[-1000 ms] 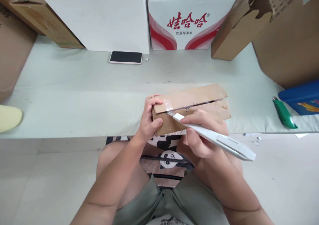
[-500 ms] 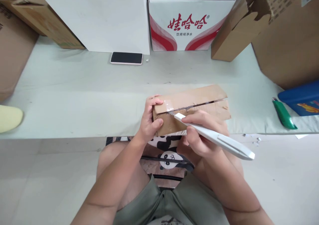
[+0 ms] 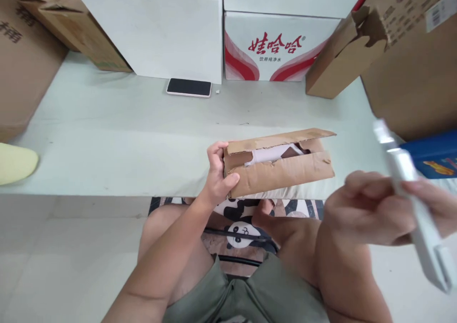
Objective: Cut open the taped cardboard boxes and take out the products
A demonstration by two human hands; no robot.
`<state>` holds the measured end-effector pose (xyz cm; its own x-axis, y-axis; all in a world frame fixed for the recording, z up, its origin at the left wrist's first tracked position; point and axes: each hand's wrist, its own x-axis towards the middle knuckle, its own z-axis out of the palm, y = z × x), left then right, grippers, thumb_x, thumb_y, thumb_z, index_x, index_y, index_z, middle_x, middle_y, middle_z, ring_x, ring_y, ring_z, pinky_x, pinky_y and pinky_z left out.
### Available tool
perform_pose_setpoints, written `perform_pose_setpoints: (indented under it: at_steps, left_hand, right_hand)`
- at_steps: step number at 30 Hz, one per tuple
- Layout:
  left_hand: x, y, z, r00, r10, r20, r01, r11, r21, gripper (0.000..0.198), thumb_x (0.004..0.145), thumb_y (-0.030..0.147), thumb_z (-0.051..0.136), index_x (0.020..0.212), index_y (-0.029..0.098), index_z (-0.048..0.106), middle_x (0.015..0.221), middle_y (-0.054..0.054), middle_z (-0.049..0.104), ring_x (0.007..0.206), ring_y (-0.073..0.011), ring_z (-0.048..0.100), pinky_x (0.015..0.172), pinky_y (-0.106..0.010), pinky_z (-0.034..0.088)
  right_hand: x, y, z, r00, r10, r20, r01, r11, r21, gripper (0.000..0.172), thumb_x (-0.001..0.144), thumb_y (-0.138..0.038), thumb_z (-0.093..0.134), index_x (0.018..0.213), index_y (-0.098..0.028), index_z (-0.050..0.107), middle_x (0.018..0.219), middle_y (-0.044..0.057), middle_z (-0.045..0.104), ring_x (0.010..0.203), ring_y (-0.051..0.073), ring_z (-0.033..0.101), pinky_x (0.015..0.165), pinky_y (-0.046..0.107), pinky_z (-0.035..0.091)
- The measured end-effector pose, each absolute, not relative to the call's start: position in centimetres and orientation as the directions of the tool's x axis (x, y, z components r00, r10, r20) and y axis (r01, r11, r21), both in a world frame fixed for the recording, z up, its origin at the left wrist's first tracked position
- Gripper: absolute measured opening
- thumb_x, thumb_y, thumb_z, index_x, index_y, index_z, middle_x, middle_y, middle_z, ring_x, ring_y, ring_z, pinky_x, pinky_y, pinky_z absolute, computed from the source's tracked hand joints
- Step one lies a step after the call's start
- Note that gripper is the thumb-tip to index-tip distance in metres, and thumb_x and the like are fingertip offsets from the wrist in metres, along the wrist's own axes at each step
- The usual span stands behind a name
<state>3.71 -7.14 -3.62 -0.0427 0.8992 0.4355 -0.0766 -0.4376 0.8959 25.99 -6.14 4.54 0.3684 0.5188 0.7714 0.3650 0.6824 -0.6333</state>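
Observation:
A brown cardboard box lies at the table's front edge, its two top flaps parted along a slit. Through the gap shows something white, its kind not clear. My left hand grips the box's left end, thumb on the near flap and fingers on the far side. Out to the right, above the floor and apart from the box, my right hand is closed around a white utility knife, blurred by motion. The knife's blade end points up and away from me.
A phone lies on the pale-covered table, in front of stacked white cartons. A narrow open cardboard box stands back right. A blue container sits at the right, a yellow object at the left edge.
My right hand has swung the utility knife from the box's taped left end out to the right. The box's flaps have parted and its inside shows. My left hand keeps its grip.

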Motion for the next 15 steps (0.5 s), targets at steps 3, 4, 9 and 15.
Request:
perform_pose_setpoints:
  at_steps: [3, 4, 9, 15]
  left_hand:
    - [3.3, -6.6, -4.2, -0.020, 0.856, 0.516, -0.062, -0.516, 0.854, 0.058, 0.093, 0.055, 0.063, 0.139, 0.038, 0.032, 0.135, -0.008, 0.051, 0.119, -0.0248, 0.062, 0.098, -0.047, 0.059]
    - [3.1, -6.4, -4.4, -0.012, 0.845, 0.535, -0.065, -0.534, 0.843, 0.057, 0.094, 0.054, 0.062, 0.139, 0.038, 0.031, 0.134, -0.008, 0.052, 0.117, -0.0244, 0.062, 0.097, -0.047, 0.059]
    - [2.4, -5.9, -5.0, -0.020, 0.838, 0.545, -0.071, -0.545, 0.836, 0.056, 0.095, 0.051, 0.060, 0.141, 0.039, 0.031, 0.134, -0.007, 0.053, 0.119, -0.0249, 0.062, 0.101, -0.050, 0.056]
    - [2.7, -6.0, -5.1, -0.032, 0.820, 0.571, -0.071, -0.572, 0.817, 0.055, 0.094, 0.050, 0.061, 0.140, 0.039, 0.032, 0.133, -0.007, 0.053, 0.118, -0.0253, 0.061, 0.099, -0.051, 0.056]
  right_hand:
    - [28.5, -2.9, 3.3, 0.609, 0.352, 0.711, 0.412, 0.625, -0.663, 0.009, 0.083, -0.017, 0.053, 0.084, -0.025, 0.058, 0.066, -0.004, 0.037, 0.040, 0.008, 0.035, 0.042, 0.029, 0.019]
    - [29.3, -2.0, 2.5, 0.618, 0.434, 0.655, 0.399, 0.545, -0.738, 0.012, 0.079, -0.017, 0.054, 0.087, -0.026, 0.056, 0.061, -0.006, 0.036, 0.041, 0.009, 0.037, 0.043, 0.028, 0.022]
    - [32.6, -0.7, -1.9, 0.466, 0.761, 0.451, 0.570, 0.132, -0.811, 0.030, 0.078, -0.030, 0.061, 0.106, -0.020, 0.060, 0.074, -0.002, 0.057, 0.064, 0.015, 0.055, 0.064, 0.031, 0.045]
    - [34.6, 0.7, -5.6, 0.223, 0.961, 0.163, 0.823, -0.096, -0.561, 0.023, 0.072, -0.037, 0.071, 0.088, -0.021, 0.064, 0.076, 0.004, 0.064, 0.069, 0.020, 0.056, 0.068, 0.034, 0.044]
